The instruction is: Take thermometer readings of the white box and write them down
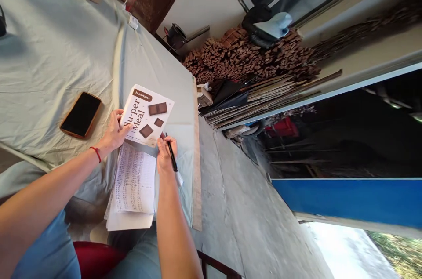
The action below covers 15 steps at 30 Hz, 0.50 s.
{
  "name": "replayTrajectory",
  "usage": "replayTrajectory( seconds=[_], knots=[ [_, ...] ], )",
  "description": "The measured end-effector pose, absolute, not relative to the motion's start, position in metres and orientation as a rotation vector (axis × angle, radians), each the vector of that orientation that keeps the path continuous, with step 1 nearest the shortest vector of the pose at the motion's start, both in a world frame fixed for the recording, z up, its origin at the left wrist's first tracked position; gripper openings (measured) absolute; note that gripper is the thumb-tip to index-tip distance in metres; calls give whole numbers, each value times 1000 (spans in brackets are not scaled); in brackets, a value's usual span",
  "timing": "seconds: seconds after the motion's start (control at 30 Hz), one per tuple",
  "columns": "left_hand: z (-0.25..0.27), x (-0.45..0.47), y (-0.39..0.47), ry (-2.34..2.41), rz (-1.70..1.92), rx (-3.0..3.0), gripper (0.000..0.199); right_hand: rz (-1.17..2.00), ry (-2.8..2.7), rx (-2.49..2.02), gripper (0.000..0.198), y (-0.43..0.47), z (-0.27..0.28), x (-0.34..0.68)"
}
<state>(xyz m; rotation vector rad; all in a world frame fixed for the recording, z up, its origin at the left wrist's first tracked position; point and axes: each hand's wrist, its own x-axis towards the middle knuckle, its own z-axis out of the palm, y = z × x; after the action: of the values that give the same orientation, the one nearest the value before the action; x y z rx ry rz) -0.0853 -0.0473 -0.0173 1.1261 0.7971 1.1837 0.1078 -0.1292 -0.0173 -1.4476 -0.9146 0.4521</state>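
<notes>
Inspecting the work in hand finds a white, flat rectangular carton of printed card (147, 114) held up above the pale grey-green cloth-covered table (154, 61), its front face turned towards the wearer. The left hand (114, 133) pinches the carton's lower left corner, thumb laid on the front and fingers behind. The right hand (165, 155) is curled around a slim black pen (172, 156) at the carton's lower right corner; whether its fingertips also press on the card cannot be told.

Progress, as judged: the carton is picked up and presented, shows no visible opening, and is not yet set down. On the near side of the carton lies a stack of white paper sheets (135, 182), the top one largely covered with rows of marks that appear handwritten. The pen is not on the paper, so no writing is under way. To the left of the carton, a black-screened phone in an orange-brown case (81, 115) lies untouched.

Labels: a brown band on the carton reads "NutriMotion"; larger brown lettering beneath reads "Su-per Meal", beside pictures of brown blocks. Smaller print along the carton's lower edge, and the marks on the sheets, are too small to read.
</notes>
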Motion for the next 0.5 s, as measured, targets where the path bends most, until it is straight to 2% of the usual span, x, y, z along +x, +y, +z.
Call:
replayTrajectory(
  seconds=[0.07,0.13,0.27,0.37,0.5],
  knots=[
    [-22,-84,-45,806,1182,1181,53,249,-1023,-1648,44,-157,-16,136],
    [-27,-82,-44,816,1182,1227,53,60,-1052,-1874,52,-184,-21,169],
    [-33,-78,-44,814,1169,1258,58,202,-1127,-2298,71,-222,-42,217],
    [-30,-83,-45,824,1140,1338,57,213,-1125,-2296,68,-231,-52,217],
    [-25,-94,-43,855,1053,1520,58,241,-929,-1988,68,-229,-37,171]
  ],
)
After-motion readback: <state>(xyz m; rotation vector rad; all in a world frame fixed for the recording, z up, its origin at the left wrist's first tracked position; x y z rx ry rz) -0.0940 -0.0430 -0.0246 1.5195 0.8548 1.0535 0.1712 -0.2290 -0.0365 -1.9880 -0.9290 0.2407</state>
